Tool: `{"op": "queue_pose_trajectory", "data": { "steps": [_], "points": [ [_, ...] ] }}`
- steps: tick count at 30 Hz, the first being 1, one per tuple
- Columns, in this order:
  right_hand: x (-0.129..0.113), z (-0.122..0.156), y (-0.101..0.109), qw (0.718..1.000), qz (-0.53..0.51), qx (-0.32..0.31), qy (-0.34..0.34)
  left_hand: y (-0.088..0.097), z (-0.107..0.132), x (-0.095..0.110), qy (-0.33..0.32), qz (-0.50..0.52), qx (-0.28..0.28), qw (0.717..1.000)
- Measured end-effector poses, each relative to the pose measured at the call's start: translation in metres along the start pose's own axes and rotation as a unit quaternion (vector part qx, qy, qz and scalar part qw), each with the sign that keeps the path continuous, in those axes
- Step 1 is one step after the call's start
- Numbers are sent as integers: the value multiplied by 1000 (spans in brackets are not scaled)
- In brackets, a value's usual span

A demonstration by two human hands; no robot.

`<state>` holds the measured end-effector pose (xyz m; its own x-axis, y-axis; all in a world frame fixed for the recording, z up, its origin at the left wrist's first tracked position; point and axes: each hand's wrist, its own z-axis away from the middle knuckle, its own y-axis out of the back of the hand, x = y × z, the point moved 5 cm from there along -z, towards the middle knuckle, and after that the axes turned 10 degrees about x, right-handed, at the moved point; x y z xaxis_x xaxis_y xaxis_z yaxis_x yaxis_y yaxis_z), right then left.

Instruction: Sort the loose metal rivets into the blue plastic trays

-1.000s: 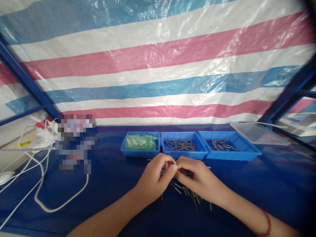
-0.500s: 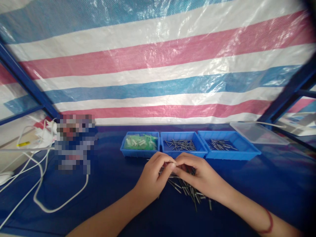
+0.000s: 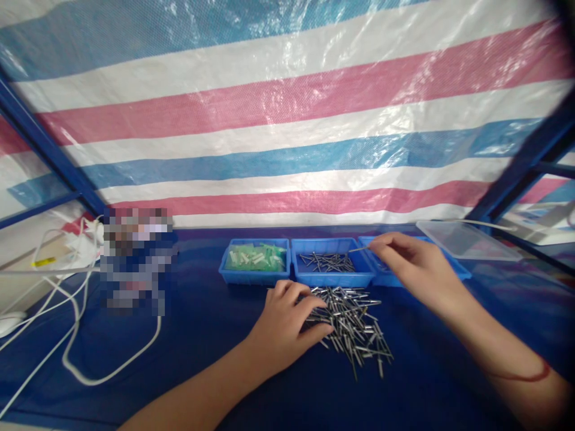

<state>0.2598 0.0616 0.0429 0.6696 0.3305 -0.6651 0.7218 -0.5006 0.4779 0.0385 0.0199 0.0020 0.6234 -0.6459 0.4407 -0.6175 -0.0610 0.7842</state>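
A loose pile of small metal pins lies on the blue table in front of me. My left hand rests at the pile's left edge, fingers curled down onto the pins. My right hand is raised over the right blue tray, thumb and forefinger pinching one thin metal pin that points left over the tray's near corner. The middle blue tray holds several pins. The left blue tray holds green and white parts.
A clear plastic lid lies at the back right. White cables loop over the table's left side beside a blurred patch. A striped tarpaulin walls off the back, framed by blue bars.
My hands, which were together over the pile, have parted. The right hand has lifted up and right to the trays with one pin; the left has dropped onto the pile.
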Motion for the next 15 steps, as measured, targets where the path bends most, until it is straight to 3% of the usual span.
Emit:
{"op": "queue_pose_trajectory", "data": {
  "steps": [2, 4, 6, 11, 15],
  "points": [
    [20, -14, 19, 990, 132, 36, 13, -3, 1, 0, -11, -27, -26, 999],
    [38, -23, 35, 964, 254, 63, 54, -4, 1, 0, -19, -41, -37, 998],
    [57, -26, 41, 939, 327, 55, 89, -4, 1, 0, -27, -52, -36, 998],
    [84, -19, 31, 922, 368, 20, 121, -4, 0, 1, -33, -70, -32, 996],
    [73, -18, 24, 927, 367, 13, 74, -4, 1, 1, -24, -61, -37, 997]
  ]
}}
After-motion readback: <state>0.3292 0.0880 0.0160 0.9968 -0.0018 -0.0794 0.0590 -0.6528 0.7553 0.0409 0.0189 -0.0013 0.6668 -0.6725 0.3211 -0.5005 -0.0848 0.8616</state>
